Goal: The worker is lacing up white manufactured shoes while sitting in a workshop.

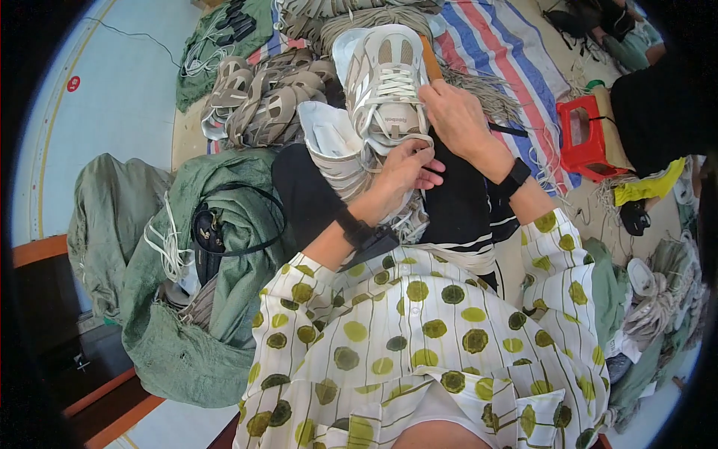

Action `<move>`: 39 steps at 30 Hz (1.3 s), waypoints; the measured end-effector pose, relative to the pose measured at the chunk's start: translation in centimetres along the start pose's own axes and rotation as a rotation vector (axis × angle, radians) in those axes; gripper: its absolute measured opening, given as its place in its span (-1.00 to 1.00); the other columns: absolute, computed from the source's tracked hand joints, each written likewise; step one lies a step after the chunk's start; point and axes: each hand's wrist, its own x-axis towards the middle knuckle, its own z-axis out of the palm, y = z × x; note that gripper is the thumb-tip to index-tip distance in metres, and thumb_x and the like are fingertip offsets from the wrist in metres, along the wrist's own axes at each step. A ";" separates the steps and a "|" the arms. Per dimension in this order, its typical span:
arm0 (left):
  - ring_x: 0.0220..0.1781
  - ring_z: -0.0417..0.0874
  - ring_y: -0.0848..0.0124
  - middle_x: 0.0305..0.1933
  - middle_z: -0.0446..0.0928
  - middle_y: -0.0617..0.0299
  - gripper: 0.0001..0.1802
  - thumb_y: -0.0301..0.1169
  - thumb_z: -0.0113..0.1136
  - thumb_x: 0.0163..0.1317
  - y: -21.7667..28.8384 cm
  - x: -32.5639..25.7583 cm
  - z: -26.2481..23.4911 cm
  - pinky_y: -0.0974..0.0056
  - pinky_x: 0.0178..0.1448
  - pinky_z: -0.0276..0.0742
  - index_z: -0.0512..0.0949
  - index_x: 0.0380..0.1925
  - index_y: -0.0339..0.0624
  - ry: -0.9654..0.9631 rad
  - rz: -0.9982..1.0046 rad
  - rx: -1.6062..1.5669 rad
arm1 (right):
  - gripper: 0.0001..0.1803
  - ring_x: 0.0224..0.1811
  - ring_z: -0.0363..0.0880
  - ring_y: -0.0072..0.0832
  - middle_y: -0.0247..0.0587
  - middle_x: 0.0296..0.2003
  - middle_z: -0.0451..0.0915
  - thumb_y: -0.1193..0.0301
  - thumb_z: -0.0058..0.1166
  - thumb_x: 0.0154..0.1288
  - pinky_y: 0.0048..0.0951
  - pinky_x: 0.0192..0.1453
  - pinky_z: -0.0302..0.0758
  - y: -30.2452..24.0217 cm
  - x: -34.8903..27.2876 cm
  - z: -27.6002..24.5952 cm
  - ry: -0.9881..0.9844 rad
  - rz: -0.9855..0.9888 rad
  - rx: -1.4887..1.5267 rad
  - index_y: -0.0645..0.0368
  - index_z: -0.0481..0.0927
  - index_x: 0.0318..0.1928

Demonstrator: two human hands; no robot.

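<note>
Head view: looking down on pale grey-and-white lace-up sneaker with tan mesh toe (395,52), heel end partly hidden behind left-hand grip (420,154).
Fingertip contact: masked by knuckles of right-hand grip (430,99); cannot tell whether pinching lace or shoe edge.
Hard to make out: white-and-beige shoe-like piece (327,133), just left of the sneaker.
Cut off: coiled beige cord-like heap (378,21), by the upper edge.
Toe direction: away from the wearer; long axis nearly upright in view.
Sneaker place: over black-trousered lap (458,196), between both wrists and the upper edge.
Left-hand grip: curled at the collar, below the tongue; cannot tell how far closed, or on what.
Right-hand grip: bent inward against the right side, beside the laces.
</note>
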 end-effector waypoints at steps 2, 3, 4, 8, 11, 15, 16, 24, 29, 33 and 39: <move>-0.42 0.53 0.49 -0.28 0.51 0.20 -0.69 -0.32 -0.03 0.23 -0.8 0.7 0.1 0.48 -0.31 0.45 0.36 -0.08 -0.24 0.020 -0.034 -0.311 | -0.92 -0.36 0.49 -0.16 -0.16 -0.41 0.43 0.45 -0.03 0.12 -0.23 -0.34 0.40 0.9 -1.0 -0.1 -0.049 0.064 -0.118 0.13 0.44 -0.35; -0.42 0.53 0.49 -0.28 0.51 0.20 -0.69 -0.32 -0.03 0.23 -1.2 0.9 -0.2 0.48 -0.31 0.45 0.36 -0.08 -0.24 0.017 -0.032 -0.314 | -0.92 -0.36 0.49 -0.16 -0.16 -0.41 0.43 0.45 -0.03 0.12 -0.23 -0.34 0.40 1.4 -1.5 -0.4 -0.049 0.062 -0.123 0.13 0.44 -0.35; -0.41 0.52 0.50 -0.29 0.51 0.21 -0.72 -0.32 0.01 0.22 -1.4 0.9 -0.5 0.47 -0.30 0.45 0.38 -0.13 -0.22 -0.050 -0.068 -0.515 | -0.93 -0.36 0.49 -0.16 -0.15 -0.43 0.45 0.44 -0.04 0.13 -0.23 -0.33 0.41 1.8 -1.8 -0.6 -0.130 0.138 -0.120 0.15 0.46 -0.37; -0.40 0.49 0.55 -0.38 0.49 0.30 -0.80 -0.33 0.10 0.19 -2.0 0.3 0.0 0.45 -0.31 0.45 0.44 -0.25 -0.18 -0.154 -0.067 -0.834 | -0.88 -0.37 0.52 -0.16 -0.12 -0.43 0.50 0.42 -0.04 0.14 -0.23 -0.31 0.42 1.7 -2.6 -1.0 -0.048 0.267 0.039 0.18 0.53 -0.40; -0.44 0.47 0.57 -0.46 0.45 0.36 -0.82 -0.32 0.06 0.22 -3.5 -0.7 -0.8 0.47 -0.35 0.42 0.46 -0.28 -0.19 -0.250 -0.003 -0.785 | -0.88 -0.41 0.52 -0.21 -0.14 -0.43 0.48 0.43 -0.02 0.12 -0.27 -0.34 0.41 1.7 -2.6 -0.9 0.071 0.310 0.278 0.19 0.53 -0.38; -0.50 0.44 0.57 -0.50 0.43 0.37 -0.79 -0.33 0.02 0.24 -4.6 -4.1 -4.0 0.47 -0.39 0.38 0.46 -0.22 -0.22 -0.293 -0.069 -0.692 | -0.87 -0.47 0.47 -0.29 -0.16 -0.48 0.45 0.44 0.03 0.10 -0.36 -0.36 0.38 1.7 -1.5 -0.7 0.240 0.355 0.475 0.21 0.54 -0.34; -0.53 0.42 0.58 -0.51 0.42 0.37 -0.78 -0.33 0.02 0.24 -4.4 -5.4 -4.7 0.48 -0.43 0.36 0.45 -0.21 -0.23 -0.228 -0.127 -0.577 | -0.87 -0.47 0.47 -0.29 -0.16 -0.48 0.45 0.44 0.03 0.10 -0.36 -0.36 0.38 1.5 -1.2 -0.4 0.238 0.355 0.484 0.21 0.54 -0.34; -0.60 0.44 0.49 -0.47 0.44 0.24 -0.70 -0.41 0.11 0.12 -1.4 -4.6 -3.3 0.39 -0.52 0.34 0.36 -0.15 -0.23 0.450 0.601 0.456 | -0.89 -0.44 0.50 -0.29 -0.13 -0.48 0.51 0.45 0.03 0.10 -0.40 -0.33 0.40 2.1 -0.2 -0.3 0.264 0.404 0.529 0.22 0.53 -0.37; -0.33 0.51 0.09 -0.20 0.40 0.07 -0.57 -0.38 0.25 -0.10 1.2 0.3 0.9 0.11 -0.32 0.44 0.37 -0.17 -0.09 0.653 0.838 1.102 | -0.84 -0.30 0.52 -0.24 -0.05 -0.40 0.54 0.44 -0.02 0.12 -0.34 -0.19 0.41 0.7 -2.4 -1.8 0.277 0.461 0.525 0.28 0.52 -0.34; -0.29 0.51 0.08 -0.32 0.42 0.08 -0.69 -0.46 0.13 -0.08 -1.9 3.5 -2.2 0.07 -0.34 0.42 0.37 -0.25 -0.11 0.744 0.708 1.310 | -0.86 -0.31 0.50 -0.15 -0.03 -0.39 0.52 0.44 0.01 0.09 -0.30 -0.24 0.41 -0.9 -3.1 1.2 0.336 0.405 0.589 0.26 0.51 -0.37; -0.38 0.51 0.16 -0.46 0.46 0.11 -0.86 -0.52 0.09 -0.05 -0.1 2.0 -3.4 0.16 -0.34 0.39 0.42 -0.42 -0.18 0.395 0.763 1.101 | -0.91 -0.38 0.49 -0.11 -0.06 -0.46 0.51 0.44 0.00 0.07 -0.26 -0.34 0.40 -1.2 -2.8 1.0 0.323 0.413 0.513 0.20 0.48 -0.43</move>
